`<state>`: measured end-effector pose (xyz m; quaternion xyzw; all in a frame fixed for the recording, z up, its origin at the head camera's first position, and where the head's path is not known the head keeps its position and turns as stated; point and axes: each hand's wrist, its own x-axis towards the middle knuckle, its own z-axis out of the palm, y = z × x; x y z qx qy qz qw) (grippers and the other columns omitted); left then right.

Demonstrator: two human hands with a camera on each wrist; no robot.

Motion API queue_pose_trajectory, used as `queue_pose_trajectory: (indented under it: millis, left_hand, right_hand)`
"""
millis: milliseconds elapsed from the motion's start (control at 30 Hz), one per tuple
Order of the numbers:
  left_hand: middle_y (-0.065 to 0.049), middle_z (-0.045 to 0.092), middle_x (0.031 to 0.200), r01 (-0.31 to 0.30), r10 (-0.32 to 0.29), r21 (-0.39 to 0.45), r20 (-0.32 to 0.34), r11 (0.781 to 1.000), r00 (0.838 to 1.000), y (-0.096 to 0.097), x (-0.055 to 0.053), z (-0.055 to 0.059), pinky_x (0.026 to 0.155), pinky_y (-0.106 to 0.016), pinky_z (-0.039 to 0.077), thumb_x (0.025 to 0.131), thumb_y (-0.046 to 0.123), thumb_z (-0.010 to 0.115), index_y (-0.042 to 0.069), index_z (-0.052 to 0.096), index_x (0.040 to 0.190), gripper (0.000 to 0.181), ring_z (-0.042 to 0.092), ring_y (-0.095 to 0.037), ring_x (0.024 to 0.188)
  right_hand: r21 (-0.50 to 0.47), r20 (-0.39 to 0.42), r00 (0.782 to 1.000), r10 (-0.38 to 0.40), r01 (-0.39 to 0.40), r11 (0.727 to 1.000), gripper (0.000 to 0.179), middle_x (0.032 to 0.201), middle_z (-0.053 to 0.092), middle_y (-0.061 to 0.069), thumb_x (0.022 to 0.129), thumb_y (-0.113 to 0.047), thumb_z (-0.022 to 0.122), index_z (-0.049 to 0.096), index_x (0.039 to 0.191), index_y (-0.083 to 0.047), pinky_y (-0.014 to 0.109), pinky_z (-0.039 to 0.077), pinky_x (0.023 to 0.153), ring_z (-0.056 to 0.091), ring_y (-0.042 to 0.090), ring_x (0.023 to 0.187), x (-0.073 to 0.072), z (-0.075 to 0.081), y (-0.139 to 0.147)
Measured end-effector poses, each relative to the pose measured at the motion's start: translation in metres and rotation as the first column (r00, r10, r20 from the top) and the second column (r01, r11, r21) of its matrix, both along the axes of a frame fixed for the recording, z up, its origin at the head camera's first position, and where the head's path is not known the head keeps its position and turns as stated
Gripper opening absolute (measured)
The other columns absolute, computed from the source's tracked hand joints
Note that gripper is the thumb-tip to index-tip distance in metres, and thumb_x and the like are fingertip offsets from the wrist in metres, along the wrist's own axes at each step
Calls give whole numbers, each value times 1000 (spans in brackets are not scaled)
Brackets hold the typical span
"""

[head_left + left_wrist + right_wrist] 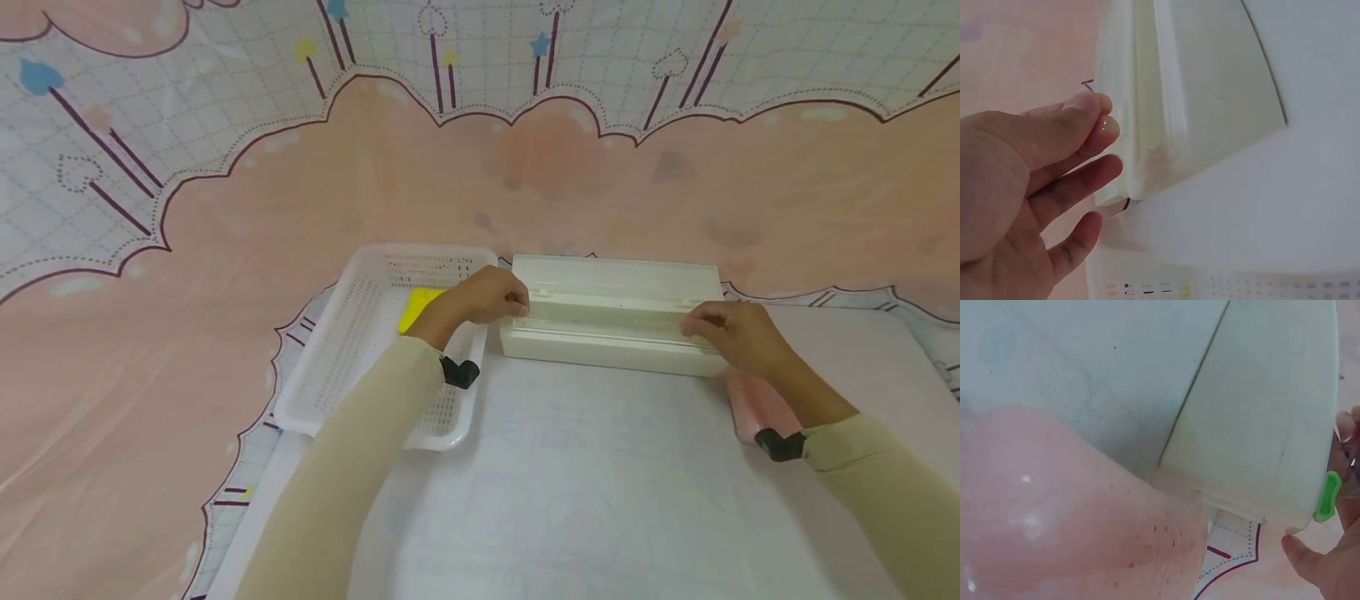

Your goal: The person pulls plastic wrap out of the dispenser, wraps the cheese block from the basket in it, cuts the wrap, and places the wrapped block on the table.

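Dim, diffuse light — wrist views hazy.

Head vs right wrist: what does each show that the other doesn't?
Head only: the white basket with a yellow item in it, the left hand, and the inside of the long white box.

Right wrist only: a green tab at the box's edge, near the right hand.

Both: the box, the right hand, the pink item, the white tabletop and the patterned cloth.
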<state>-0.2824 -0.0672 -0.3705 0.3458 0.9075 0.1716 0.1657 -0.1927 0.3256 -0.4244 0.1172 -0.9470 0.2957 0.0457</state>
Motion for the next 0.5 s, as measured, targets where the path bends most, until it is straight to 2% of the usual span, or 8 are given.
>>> queue_pose_trajectory:
  millis: [133,300,400,500]
  left_hand:
    - [-1,72,102,15,-14,48,-11,999,1000,-6,1,7,90,-35,49,102,21,63,9,76,105,18,61,-18,94]
    - [-1,72,102,-7,7,132,-7,991,1000,-13,7,16,85,-33,47,103,22,62,8,75,107,20,58,-17,90]
    - [-4,73,101,-40,37,192,19,981,999,-16,14,21,80,-33,45,104,23,60,9,73,107,19,55,-18,85]
    - [-5,72,100,-61,57,233,24,971,998,-18,22,24,79,-32,45,105,23,58,8,69,108,19,57,-18,85]
  right_hand:
    - [-46,-9,999,-45,45,998,16,90,76,7,99,-23,69,77,97,-10,13,44,64,56,-8,77,3,8,-2]
    - [-84,57,994,-88,93,992,24,98,75,10,103,-29,63,74,105,-8,8,44,69,57,-8,81,8,26,-3]
    - [-103,90,991,-102,111,988,26,102,74,12,105,-30,59,71,111,-7,6,46,70,61,-11,82,12,36,-4]
    - [-139,87,991,-102,114,984,26,104,74,12,104,-28,59,69,112,-5,3,46,72,65,-13,82,17,44,-6]
